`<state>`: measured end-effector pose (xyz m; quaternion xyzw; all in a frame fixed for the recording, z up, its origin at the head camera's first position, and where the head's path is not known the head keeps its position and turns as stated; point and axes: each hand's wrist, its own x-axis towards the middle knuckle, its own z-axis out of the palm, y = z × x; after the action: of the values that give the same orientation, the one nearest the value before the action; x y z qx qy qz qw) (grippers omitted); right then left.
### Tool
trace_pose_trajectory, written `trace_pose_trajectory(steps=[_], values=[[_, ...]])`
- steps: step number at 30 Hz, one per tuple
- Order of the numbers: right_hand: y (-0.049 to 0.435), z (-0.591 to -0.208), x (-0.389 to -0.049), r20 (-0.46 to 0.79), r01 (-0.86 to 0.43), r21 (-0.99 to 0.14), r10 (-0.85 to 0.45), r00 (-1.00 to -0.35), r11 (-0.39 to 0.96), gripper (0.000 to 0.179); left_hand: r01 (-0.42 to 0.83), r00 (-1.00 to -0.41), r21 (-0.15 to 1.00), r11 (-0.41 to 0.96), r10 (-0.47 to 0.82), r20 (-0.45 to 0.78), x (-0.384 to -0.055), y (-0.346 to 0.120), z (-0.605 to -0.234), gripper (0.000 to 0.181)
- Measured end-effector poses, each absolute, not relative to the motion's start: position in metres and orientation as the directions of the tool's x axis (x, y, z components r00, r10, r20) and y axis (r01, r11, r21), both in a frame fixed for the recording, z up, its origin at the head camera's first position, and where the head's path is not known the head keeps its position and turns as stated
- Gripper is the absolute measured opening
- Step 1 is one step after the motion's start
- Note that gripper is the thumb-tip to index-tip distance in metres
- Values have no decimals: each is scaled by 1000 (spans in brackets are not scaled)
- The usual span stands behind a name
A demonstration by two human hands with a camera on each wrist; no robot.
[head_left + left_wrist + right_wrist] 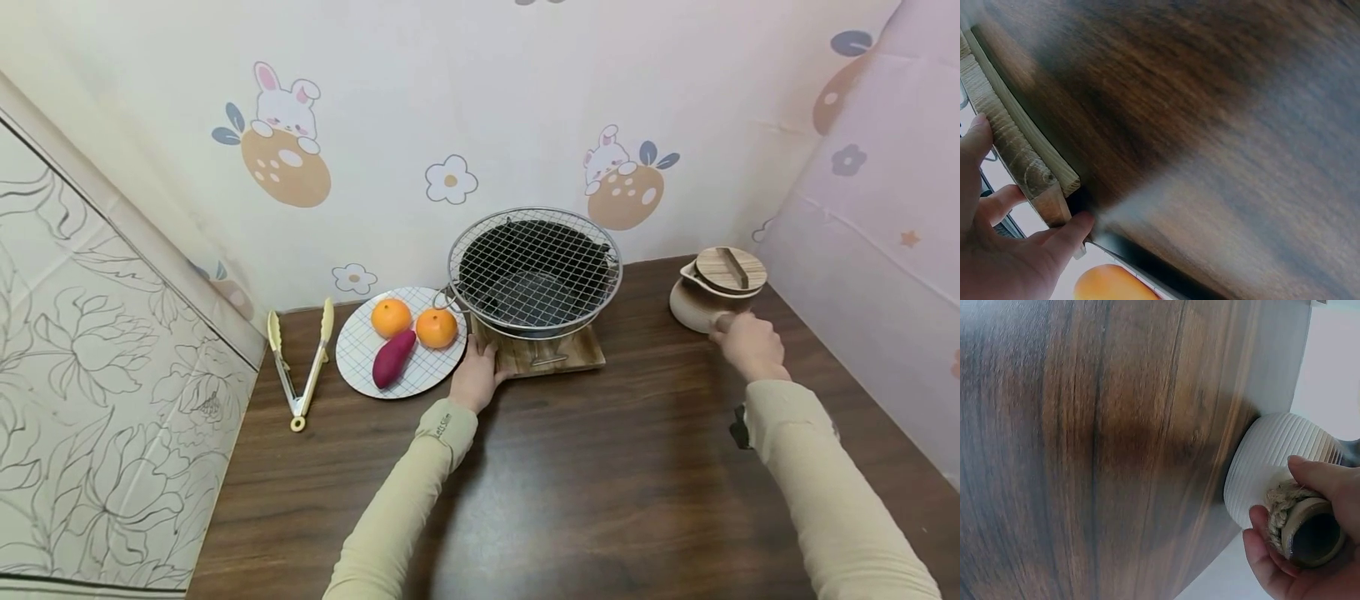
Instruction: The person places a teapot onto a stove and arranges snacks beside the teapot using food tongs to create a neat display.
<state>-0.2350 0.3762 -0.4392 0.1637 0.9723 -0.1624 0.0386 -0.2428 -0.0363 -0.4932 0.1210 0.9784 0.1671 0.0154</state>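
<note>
Two bare hands at a dark wood-grained table (585, 475). The right hand (752, 346), at the far right, has its fingers wrapped around the rope-bound handle (1279, 512) of a pale, ribbed pot (692, 306); the handle's hollow end faces the near side. A round wooden lid (723, 268) with a raised bar covers the pot, and the spout points left.

The left hand (474, 377) holds the near left corner of a wooden board (577, 350), its fingers spread moderately about that corner, with the thumb along the near edge. On the board stands a dark round brazier topped by a circular wire mesh (536, 271), close to the far wall.

Just left of the board lies a white plate (352, 346) with a grid pattern. It bears two oranges (391, 318) (437, 328) on its far half and a purple sweet potato (393, 360) nearer. At the far left, tongs (286, 379) with yellow tips lie spread in a V, hinge toward the near side.
</note>
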Motion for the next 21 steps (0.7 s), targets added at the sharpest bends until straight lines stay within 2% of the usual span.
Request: trace_pose_trajectory(steps=[4,14,21], values=[[381,-436,-234,-157,357,-295,323,-933,886,63,235,-970,321,917,242,19,-243,-36,-494,64],[391,-439,-233,-188,376,-270,334,-923,886,58,240,-970,329,914,239,43,-244,-35,-496,65],[395,-440,-235,-143,317,-237,289,-946,918,61,237,-971,330,914,237,42,-243,-36,-496,64]])
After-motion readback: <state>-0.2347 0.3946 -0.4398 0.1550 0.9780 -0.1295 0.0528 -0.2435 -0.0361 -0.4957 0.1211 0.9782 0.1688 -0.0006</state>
